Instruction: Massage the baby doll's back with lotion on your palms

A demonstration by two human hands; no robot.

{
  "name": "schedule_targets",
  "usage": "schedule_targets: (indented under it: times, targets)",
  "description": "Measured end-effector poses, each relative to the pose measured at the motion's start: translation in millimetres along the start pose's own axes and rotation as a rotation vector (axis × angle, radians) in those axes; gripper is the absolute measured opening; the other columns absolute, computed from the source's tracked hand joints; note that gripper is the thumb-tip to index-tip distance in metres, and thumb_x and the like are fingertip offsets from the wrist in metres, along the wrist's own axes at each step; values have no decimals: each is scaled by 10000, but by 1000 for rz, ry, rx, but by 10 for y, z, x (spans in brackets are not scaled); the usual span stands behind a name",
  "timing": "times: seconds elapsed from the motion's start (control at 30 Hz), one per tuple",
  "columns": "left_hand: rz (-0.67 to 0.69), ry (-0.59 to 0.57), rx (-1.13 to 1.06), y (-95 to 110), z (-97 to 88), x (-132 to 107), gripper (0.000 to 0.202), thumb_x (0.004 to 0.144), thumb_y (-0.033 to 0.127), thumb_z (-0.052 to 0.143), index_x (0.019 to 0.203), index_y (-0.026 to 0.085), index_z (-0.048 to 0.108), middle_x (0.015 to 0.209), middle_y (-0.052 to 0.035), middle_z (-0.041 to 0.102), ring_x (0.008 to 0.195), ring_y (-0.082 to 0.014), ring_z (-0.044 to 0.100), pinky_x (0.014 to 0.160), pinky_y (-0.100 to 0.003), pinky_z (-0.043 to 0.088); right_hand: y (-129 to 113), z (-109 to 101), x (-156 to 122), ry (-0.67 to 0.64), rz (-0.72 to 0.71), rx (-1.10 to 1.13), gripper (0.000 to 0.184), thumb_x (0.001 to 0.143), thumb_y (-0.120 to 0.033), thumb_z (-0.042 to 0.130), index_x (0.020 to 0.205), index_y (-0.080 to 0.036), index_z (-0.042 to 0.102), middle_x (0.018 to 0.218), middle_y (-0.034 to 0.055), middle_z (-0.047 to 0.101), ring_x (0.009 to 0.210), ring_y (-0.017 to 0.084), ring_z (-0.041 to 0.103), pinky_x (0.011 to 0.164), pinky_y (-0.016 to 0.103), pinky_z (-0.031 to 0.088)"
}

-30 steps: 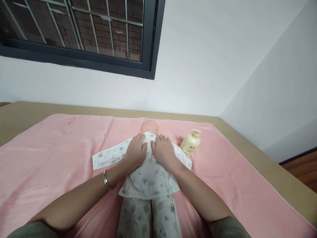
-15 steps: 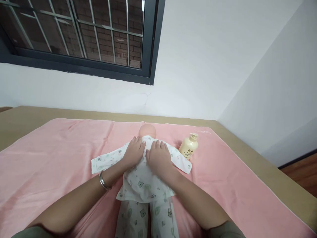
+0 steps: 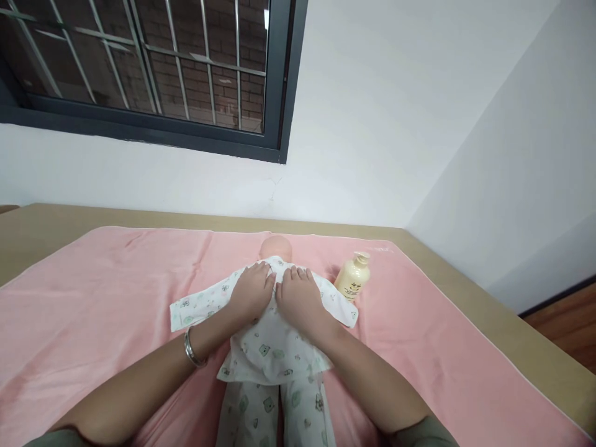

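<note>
A baby doll lies on a pink cloth, its head toward the wall and its sleeves stretched out to both sides. It wears a white printed top and matching trousers. My left hand rests flat on the left part of the doll's upper back or chest; which side faces up I cannot tell. Beside it, my right hand lies flat on the right part, fingers toward the doll's head. Both hands touch the top and hold nothing.
Close to the doll's right-hand sleeve stands a cream pump bottle. The pink cloth covers most of the wooden-coloured table. Behind are a white wall and a barred window.
My left hand's fingers have slid slightly down from near the doll's neck. My right hand stays nearly in place, and the whole view has shifted a little.
</note>
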State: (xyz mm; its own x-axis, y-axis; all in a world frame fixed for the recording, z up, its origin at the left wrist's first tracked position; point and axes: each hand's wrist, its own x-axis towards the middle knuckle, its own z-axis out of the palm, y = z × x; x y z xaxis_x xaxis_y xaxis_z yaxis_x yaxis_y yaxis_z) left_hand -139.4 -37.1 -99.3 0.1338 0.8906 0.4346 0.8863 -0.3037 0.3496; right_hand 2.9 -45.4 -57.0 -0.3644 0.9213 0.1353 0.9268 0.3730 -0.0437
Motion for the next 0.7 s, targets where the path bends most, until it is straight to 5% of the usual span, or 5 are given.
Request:
schedule_targets:
  times: [0.13, 0.4, 0.53, 0.7]
  targets:
    - [-88, 17, -41, -82, 39, 110, 370, 982, 392, 320, 1018, 175, 617, 1004, -130, 698, 986, -297, 639, 897, -468, 498, 60, 17, 50, -28, 45, 91, 567, 1027, -365, 268, 1390, 6, 497, 1455, 262, 496, 1377, 331, 433, 1161, 506, 189]
    - [-5, 131, 126, -24, 149, -97, 399, 969, 346, 355, 1202, 112, 579, 1186, -205, 645, 1152, -342, 586, 1005, -502, 451, 390, 159, 349, -92, 89, 273, 578, 1042, -461, 218, 1376, -100, 521, 1529, 197, 433, 1451, 290, 330, 1162, 519, 184]
    - [-6, 81, 109, -41, 93, -87, 430, 972, 356, 339, 1202, 91, 587, 1214, -224, 639, 1197, -344, 572, 1042, -496, 425, 375, 118, 347, -98, 98, 288, 578, 1043, -469, 211, 1366, -117, 537, 1521, 187, 449, 1420, 310, 378, 1155, 560, 191]
    - [-145, -102, -42, -211, 45, 140, 470, 998, 411, 249, 1216, 138, 562, 1256, -187, 647, 1238, -316, 562, 1080, -562, 366, 37, 61, 13, -41, 45, 88, 582, 1022, -364, 298, 1478, -14, 390, 1546, 244, 380, 1450, 331, 329, 1182, 502, 186]
